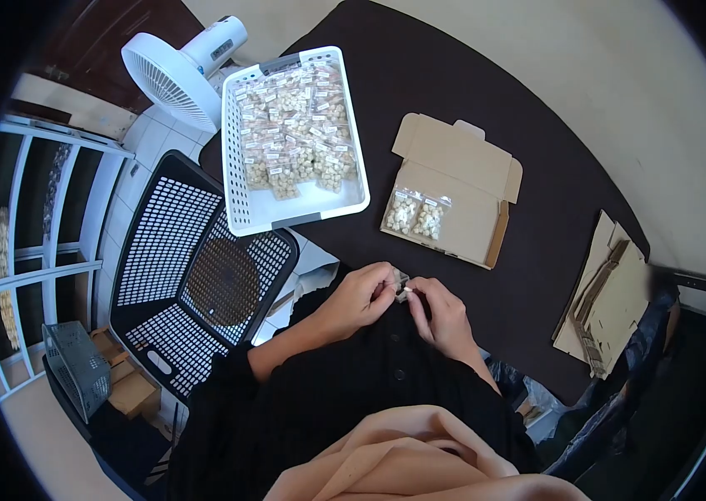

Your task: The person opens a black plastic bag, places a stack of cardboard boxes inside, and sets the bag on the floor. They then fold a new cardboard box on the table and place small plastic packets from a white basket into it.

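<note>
In front of my chest, my left hand (361, 296) and my right hand (443, 316) are close together, fingers pinched. Between the fingertips is a small clear plastic bag (401, 294), mostly hidden by the fingers, with something pale at its edge. Just beyond the hands an open cardboard box (461, 238) lies on the dark table. Two clear bags of whitish cube-like pieces (416, 215) rest side by side in its left part. To the left stands a white perforated basket (261, 213) holding many similar labelled bags (295, 125).
A white fan (171, 79) stands behind the basket. A black perforated chair (173, 242) is at the left of the table. Flattened cardboard (607, 296) lies at the table's right edge. A grey crate (78, 367) and shelves are at far left.
</note>
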{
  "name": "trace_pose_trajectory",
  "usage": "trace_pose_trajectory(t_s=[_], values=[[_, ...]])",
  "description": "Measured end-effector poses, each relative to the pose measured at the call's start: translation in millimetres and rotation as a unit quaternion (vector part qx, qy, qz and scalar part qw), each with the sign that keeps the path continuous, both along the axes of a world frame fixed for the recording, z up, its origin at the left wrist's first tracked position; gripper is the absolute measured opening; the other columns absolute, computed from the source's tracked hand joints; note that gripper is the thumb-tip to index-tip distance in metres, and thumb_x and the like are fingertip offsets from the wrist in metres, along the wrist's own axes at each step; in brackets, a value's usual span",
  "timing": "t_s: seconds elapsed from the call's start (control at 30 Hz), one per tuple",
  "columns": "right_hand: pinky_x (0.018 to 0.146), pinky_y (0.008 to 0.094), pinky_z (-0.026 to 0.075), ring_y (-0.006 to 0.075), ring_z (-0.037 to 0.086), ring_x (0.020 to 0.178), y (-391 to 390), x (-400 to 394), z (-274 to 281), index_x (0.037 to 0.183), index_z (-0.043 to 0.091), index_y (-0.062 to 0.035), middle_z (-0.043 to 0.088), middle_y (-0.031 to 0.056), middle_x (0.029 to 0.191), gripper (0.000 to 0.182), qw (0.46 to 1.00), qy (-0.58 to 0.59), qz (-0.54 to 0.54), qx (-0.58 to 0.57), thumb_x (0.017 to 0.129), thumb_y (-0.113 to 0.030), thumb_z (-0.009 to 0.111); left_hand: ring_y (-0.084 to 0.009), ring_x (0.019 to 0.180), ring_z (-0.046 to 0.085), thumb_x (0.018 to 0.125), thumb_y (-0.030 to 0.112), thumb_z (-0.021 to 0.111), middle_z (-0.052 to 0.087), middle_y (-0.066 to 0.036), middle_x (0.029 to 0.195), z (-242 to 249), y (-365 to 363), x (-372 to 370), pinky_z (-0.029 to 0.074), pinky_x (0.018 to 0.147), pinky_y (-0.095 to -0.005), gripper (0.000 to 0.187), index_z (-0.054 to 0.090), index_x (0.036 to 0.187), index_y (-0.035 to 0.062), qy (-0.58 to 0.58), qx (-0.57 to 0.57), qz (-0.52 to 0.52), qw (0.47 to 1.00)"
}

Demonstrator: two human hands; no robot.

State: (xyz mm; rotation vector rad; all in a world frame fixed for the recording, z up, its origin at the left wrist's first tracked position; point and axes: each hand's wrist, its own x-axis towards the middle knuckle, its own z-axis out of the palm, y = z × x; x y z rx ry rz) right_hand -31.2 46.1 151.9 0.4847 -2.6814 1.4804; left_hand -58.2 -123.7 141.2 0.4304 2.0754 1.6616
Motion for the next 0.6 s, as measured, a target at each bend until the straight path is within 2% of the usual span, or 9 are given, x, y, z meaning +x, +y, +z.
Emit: trace_pose_trajectory(t_s=[0.17,0.27,0.33,0.37,0.4,0.43,0.47,0.53,0.6], values=[[0.058,0.032,0.049,0.0259,0.059,0.065,0.3,-3.2,4.4,0.092,0.055,-0.002,0.056,0.011,0.076,0.02,0.999,0.008,0.018,0.025,0.073,0.001,0.06,-0.019,0.059,0.044,0.082,0.005,0.05,0.045,-0.011,0.07,1.1,1.1,0.0,0.038,0.056,-0.0297,0.01,0.044,0.077,-0.002,0.0,-0.003,0.019,1.0],[0.056,0.0302,0.049,0.0227,0.059,0.064,1.3,-3.1,4.0,0.094,0.055,-0.0024,0.055,0.0101,0.077,0.026,1.0,0.006,0.019,0.001,0.069,0.001,0.062,-0.0218,0.062,0.045,0.081,0.005,0.05,0.046,-0.012,0.07,-3.7,1.5,-1.6,0.04,0.06,-0.0313,0.009,0.045,0.078,-0.0022,0.058,-0.027,0.014,0.998],[0.056,0.0292,0.049,0.0209,0.058,0.064,3.4,-4.5,7.7,0.096,0.056,-0.0026,0.055,0.01,0.08,0.03,1.0,0.003,0.022,-0.02,0.067,0.001,0.063,-0.0248,0.065,0.047,0.081,0.004,0.049,0.047,-0.012,0.071,-4.9,4.3,-7.5,0.041,0.064,-0.0318,0.008,0.046,0.079,-0.0023,0.24,-0.014,0.04,0.97],[0.057,0.0283,0.048,0.02,0.058,0.067,4.7,-8.2,14.6,0.097,0.055,-0.0024,0.055,0.0105,0.086,0.034,0.999,0.02,0.001,-0.043,0.064,0.001,0.063,-0.0248,0.065,0.047,0.081,0.004,0.049,0.047,-0.012,0.071,-4.0,4.5,-11.7,0.041,0.064,-0.0318,0.008,0.046,0.079,-0.0023,0.24,-0.013,0.04,0.97],[0.058,0.0274,0.048,0.0191,0.058,0.069,6.6,-12.3,18.3,0.099,0.055,-0.0022,0.055,0.0109,0.092,0.038,0.997,0.037,-0.018,-0.065,0.062,0.001,0.064,-0.0234,0.067,0.048,0.082,0.005,0.048,0.048,-0.012,0.073,-1.9,4.6,-16.3,0.041,0.066,-0.0309,0.008,0.046,0.079,-0.0021,0.195,0.031,0.007,0.98],[0.062,0.0268,0.047,0.0198,0.058,0.073,9.9,-17.8,12.1,0.101,0.055,-0.0021,0.052,0.0126,0.105,0.043,0.997,0.022,-0.018,-0.075,0.059,0.001,0.063,-0.0221,0.07,0.049,0.083,0.006,0.047,0.049,-0.011,0.075,0.5,4.2,-20.8,0.041,0.068,-0.03,0.009,0.047,0.079,-0.0019,0.149,0.074,-0.026,0.986],[0.065,0.0265,0.046,0.0195,0.058,0.074,10.8,-24.3,11.8,0.099,0.056,-0.0017,0.056,0.0125,0.099,0.038,0.997,0.02,-0.017,-0.075,0.062,0.0,0.065,-0.0221,0.07,0.049,0.083,0.006,0.047,0.049,-0.011,0.075,3.4,3.7,-26.0,0.041,0.068,-0.03,0.009,0.047,0.079,-0.0019,0.15,0.075,-0.026,0.985],[0.065,0.0265,0.045,0.0176,0.058,0.073,18.1,-31.0,2.2,0.096,0.057,-0.0007,0.059,0.011,0.089,0.03,0.994,0.01,0.024,-0.108,0.067,-0.001,0.067,-0.0182,0.077,0.049,0.084,0.008,0.043,0.051,-0.01,0.08,8.7,2.2,-38.0,0.04,0.071,-0.0285,0.011,0.046,0.078,-0.0016,-0.026,0.092,-0.09,0.991],[0.066,0.0255,0.045,0.0154,0.058,0.073,20.1,-31.8,1.3,0.093,0.057,0.0003,0.059,0.0089,0.084,0.023,0.993,-0.017,0.005,-0.12,0.072,-0.002,0.066,-0.0151,0.08,0.048,0.085,0.009,0.042,0.052,-0.009,0.084,0.0,3.9,-43.8,0.04,0.072,-0.0277,0.012,0.047,0.079,-0.0008,-0.037,0.112,-0.102,0.988]])
